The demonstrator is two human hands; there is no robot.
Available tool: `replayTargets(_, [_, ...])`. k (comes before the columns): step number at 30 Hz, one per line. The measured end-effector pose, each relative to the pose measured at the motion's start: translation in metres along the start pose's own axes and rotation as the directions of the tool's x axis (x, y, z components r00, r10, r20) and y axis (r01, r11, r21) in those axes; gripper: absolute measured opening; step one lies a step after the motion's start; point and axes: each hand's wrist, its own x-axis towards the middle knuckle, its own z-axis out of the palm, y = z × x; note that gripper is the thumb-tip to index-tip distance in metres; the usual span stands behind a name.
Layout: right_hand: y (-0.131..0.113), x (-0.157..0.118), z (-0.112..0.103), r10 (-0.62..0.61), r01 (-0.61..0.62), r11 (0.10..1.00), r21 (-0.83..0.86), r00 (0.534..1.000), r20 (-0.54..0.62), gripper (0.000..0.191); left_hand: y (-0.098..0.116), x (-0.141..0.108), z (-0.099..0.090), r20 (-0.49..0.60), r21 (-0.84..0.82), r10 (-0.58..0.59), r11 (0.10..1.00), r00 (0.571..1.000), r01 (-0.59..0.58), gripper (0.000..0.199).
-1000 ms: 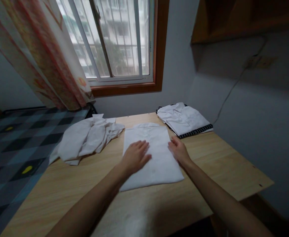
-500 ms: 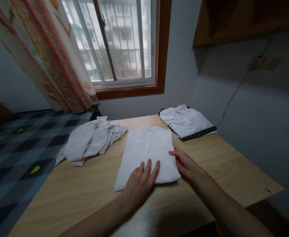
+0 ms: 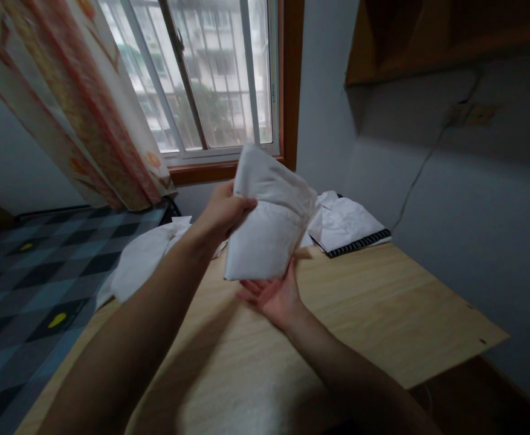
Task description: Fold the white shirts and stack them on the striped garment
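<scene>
A folded white shirt (image 3: 269,223) is held up above the table, tilted, its right side slightly blurred. My left hand (image 3: 228,208) is closed on the shirt's left edge, thumb across the front and fingers hidden behind. Just below the shirt's lower edge, my right hand (image 3: 276,299) is palm up with its fingers stretched out. Its thumb comes up by the lower right corner; whether it touches the cloth I cannot tell.
A loose white garment (image 3: 142,260) lies on the left of the wooden table (image 3: 359,314), partly behind my left arm. Folded clothes (image 3: 350,223), white over black-and-white striped, lie at the back right. A checked bed (image 3: 15,290) adjoins the left; a shelf (image 3: 428,60) overhangs the right.
The shirt was lying flat on the table and is now lifted and tilted. My left hand went from resting on it to gripping its left edge; my right hand moved from its right edge to beneath it.
</scene>
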Motion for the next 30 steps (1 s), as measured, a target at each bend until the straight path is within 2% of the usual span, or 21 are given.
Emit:
replayTargets(1, [-0.009, 0.004, 0.004, -0.081, 0.081, 0.996, -0.044, 0.997, 0.018, 0.092, -0.003, -0.001, -0.003, -0.039, -0.221, -0.089, 0.972, 0.995, 0.078, 0.035])
replayTargets(3, [-0.031, 0.01, 0.003, -0.257, 0.257, 0.952, -0.165, 0.966, 0.024, 0.084, -0.015, -0.012, -0.002, -0.025, -0.646, -0.265, 0.74, 0.964, 0.186, 0.041])
replayTargets(6, [-0.064, 0.019, -0.021, -0.423, 0.376, 0.86, -0.343, 0.903, -0.07, 0.058, -0.044, -0.061, 0.017, 0.026, -0.836, -0.434, 0.484, 0.901, 0.257, 0.044])
replayTargets(7, [-0.073, 0.021, -0.034, -0.436, 0.365, 0.845, -0.391, 0.893, -0.11, 0.048, -0.053, -0.086, 0.027, 0.049, -0.851, -0.497, 0.433, 0.866, 0.297, 0.042])
replayTargets(9, [-0.084, 0.024, -0.061, -0.403, 0.275, 0.835, -0.477, 0.895, -0.19, 0.032, -0.068, -0.143, 0.047, 0.273, -0.788, -0.581, 0.322, 0.767, 0.525, 0.035])
replayTargets(10, [-0.088, 0.024, -0.074, -0.372, 0.215, 0.833, -0.51, 0.899, -0.229, 0.026, -0.074, -0.172, 0.056, 0.445, -0.714, -0.577, 0.233, 0.685, 0.66, 0.031])
replayTargets(11, [-0.09, 0.023, -0.086, -0.347, 0.163, 0.832, -0.53, 0.899, -0.268, 0.02, -0.077, -0.198, 0.062, 0.611, -0.604, -0.55, 0.141, 0.569, 0.784, 0.03])
replayTargets(12, [-0.092, 0.022, -0.096, -0.334, 0.129, 0.837, -0.532, 0.89, -0.31, 0.019, -0.079, -0.219, 0.065, 0.7, -0.534, -0.506, 0.097, 0.503, 0.84, 0.033])
replayTargets(13, [-0.093, 0.02, -0.104, -0.334, 0.116, 0.848, -0.518, 0.875, -0.35, 0.021, -0.08, -0.235, 0.065, 0.764, -0.479, -0.439, 0.107, 0.474, 0.871, 0.035])
replayTargets(14, [-0.093, 0.018, -0.11, -0.343, 0.123, 0.86, -0.495, 0.858, -0.383, 0.026, -0.08, -0.244, 0.063, 0.811, -0.434, -0.355, 0.168, 0.465, 0.885, 0.034])
replayTargets(15, [-0.094, 0.016, -0.114, -0.356, 0.141, 0.869, -0.474, 0.843, -0.404, 0.031, -0.081, -0.244, 0.058, 0.816, -0.433, -0.288, 0.27, 0.502, 0.86, 0.034])
replayTargets(16, [-0.093, 0.015, -0.116, -0.365, 0.154, 0.875, -0.458, 0.833, -0.417, 0.036, -0.083, -0.238, 0.053, 0.784, -0.455, -0.239, 0.405, 0.573, 0.793, 0.034])
replayTargets(17, [-0.093, 0.014, -0.118, -0.369, 0.16, 0.877, -0.454, 0.828, -0.422, 0.038, -0.086, -0.226, 0.048, 0.716, -0.482, -0.2, 0.551, 0.669, 0.681, 0.034])
replayTargets(19, [-0.091, 0.015, -0.121, -0.387, 0.151, 0.853, -0.5, 0.825, -0.411, 0.043, -0.097, -0.189, 0.038, 0.43, -0.445, -0.142, 0.826, 0.892, 0.345, 0.029])
replayTargets(20, [-0.089, 0.016, -0.121, -0.409, 0.138, 0.821, -0.554, 0.818, -0.404, 0.046, -0.105, -0.167, 0.036, 0.285, -0.369, -0.089, 0.909, 0.954, 0.195, 0.03])
replayTargets(21, [-0.089, 0.019, -0.121, -0.449, 0.12, 0.768, -0.629, 0.801, -0.395, 0.051, -0.113, -0.144, 0.035, 0.159, -0.288, -0.036, 0.954, 0.987, 0.081, 0.033])
replayTargets(23, [-0.088, 0.027, -0.116, -0.59, 0.085, 0.555, -0.828, 0.741, -0.319, 0.061, -0.129, -0.1, 0.042, 0.028, -0.121, 0.071, 0.99, 0.997, -0.067, 0.049])
replayTargets(25, [-0.09, 0.039, -0.106, -0.709, 0.046, 0.204, -0.978, 0.696, -0.115, 0.066, -0.141, -0.06, 0.058, -0.011, -0.007, 0.156, 0.988, 0.988, -0.156, 0.063])
replayTargets(26, [-0.091, 0.046, -0.099, -0.719, 0.028, 0.015, -1.0, 0.695, 0.009, 0.067, -0.145, -0.043, 0.069, -0.014, 0.033, 0.178, 0.984, 0.984, -0.178, 0.067])
replayTargets(28, [-0.091, 0.062, -0.084, -0.636, 0.003, -0.298, -0.955, 0.745, 0.201, 0.067, -0.151, -0.016, 0.094, 0.06, 0.118, 0.211, 0.969, 0.976, -0.217, 0.074])
replayTargets(30, [-0.088, 0.077, -0.074, -0.496, -0.01, -0.5, -0.866, 0.823, 0.277, 0.065, -0.155, -0.001, 0.118, 0.169, 0.209, 0.19, 0.952, 0.967, -0.223, 0.073])
